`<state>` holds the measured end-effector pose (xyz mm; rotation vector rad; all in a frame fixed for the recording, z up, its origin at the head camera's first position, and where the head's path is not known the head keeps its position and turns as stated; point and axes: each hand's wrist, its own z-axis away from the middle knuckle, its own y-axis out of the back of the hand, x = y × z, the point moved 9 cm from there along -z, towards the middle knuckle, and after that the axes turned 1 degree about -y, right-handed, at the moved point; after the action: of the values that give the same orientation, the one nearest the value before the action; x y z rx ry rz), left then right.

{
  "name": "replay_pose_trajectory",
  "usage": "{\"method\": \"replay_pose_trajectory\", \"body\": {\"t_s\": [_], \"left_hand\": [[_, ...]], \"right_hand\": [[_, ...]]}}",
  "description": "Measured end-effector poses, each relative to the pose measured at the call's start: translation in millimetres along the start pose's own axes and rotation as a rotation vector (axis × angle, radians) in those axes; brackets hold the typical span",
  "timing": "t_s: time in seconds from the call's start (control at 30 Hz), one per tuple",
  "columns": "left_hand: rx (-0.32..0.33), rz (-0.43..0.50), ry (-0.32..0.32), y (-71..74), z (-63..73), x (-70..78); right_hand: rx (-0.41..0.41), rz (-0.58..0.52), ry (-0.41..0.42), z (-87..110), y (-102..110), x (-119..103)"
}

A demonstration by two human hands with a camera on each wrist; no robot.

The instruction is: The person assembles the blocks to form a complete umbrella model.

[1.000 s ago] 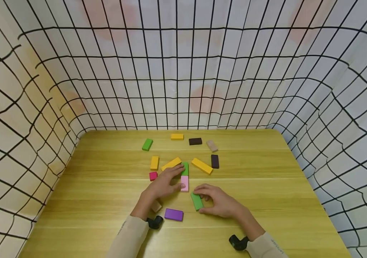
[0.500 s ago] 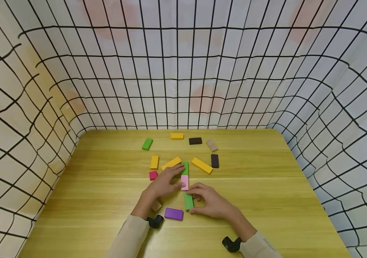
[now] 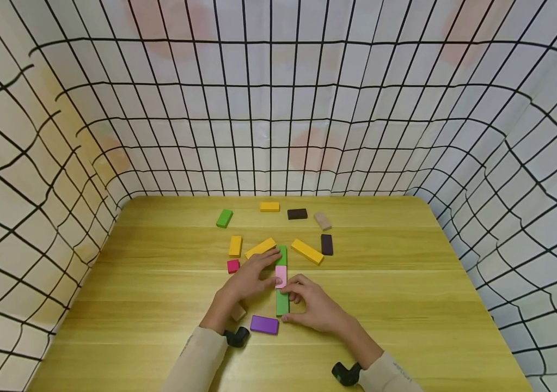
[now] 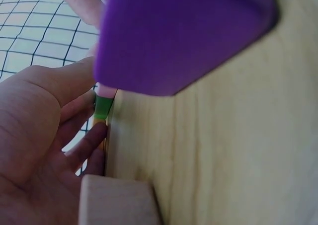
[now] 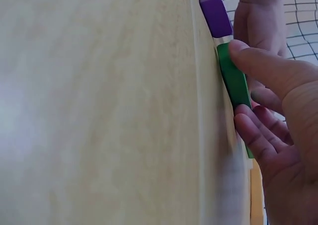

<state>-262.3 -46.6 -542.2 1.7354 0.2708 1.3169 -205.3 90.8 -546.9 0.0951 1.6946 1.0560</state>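
Note:
A line of three blocks runs toward me in the head view: a green block (image 3: 283, 255), a pink block (image 3: 281, 273) and a nearer green block (image 3: 282, 304). My left hand (image 3: 250, 280) rests along the left side, fingertips touching the far green block and thumb on the pink one. My right hand (image 3: 318, 307) pinches the nearer green block by its two ends, between thumb and fingers; the right wrist view shows this grip on the green block (image 5: 233, 78). That block lies flat, its far end against or very near the pink block.
A purple block (image 3: 264, 325) and a partly hidden beige block (image 3: 238, 312) lie near my left wrist. Two long yellow blocks (image 3: 307, 252) flank the line's far end. A red block (image 3: 233, 266) and several other blocks lie farther back. A grid-patterned cloth (image 3: 268, 109) surrounds the table.
My right hand has slid the nearer green block leftward and straightened it, bringing it into line with the pink block. The left hand has stayed in place.

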Motion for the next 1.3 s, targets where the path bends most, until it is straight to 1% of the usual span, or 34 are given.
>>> {"method": "replay_pose_trajectory", "body": {"t_s": [0.13,0.37,0.57,0.83,0.97,1.13,1.3], "left_hand": [[0.005,0.003,0.004,0.1,0.2,-1.0],[0.007,-0.003,-0.007,-0.5,-0.1,-0.1],[0.0,-0.011,-0.005,-0.7,0.2,0.6],[-0.002,0.005,-0.005,-1.0,1.2,0.6],[-0.006,0.002,-0.016,-1.3,1.7,0.7],[-0.044,-0.043,-0.043,-5.1,3.1,0.1],[-0.083,-0.049,-0.052,-6.3,4.9,2.5]], "right_hand": [[0.007,-0.011,0.004,1.6,0.7,1.7],[0.0,-0.01,-0.022,2.9,2.0,3.9],[0.002,-0.002,-0.027,1.8,2.1,3.9],[0.009,-0.012,-0.026,1.0,1.1,5.0],[0.007,-0.01,-0.034,1.3,0.7,5.7],[0.001,-0.022,-0.034,1.8,0.9,5.2],[0.0,-0.034,-0.012,2.3,2.7,1.5]]}}
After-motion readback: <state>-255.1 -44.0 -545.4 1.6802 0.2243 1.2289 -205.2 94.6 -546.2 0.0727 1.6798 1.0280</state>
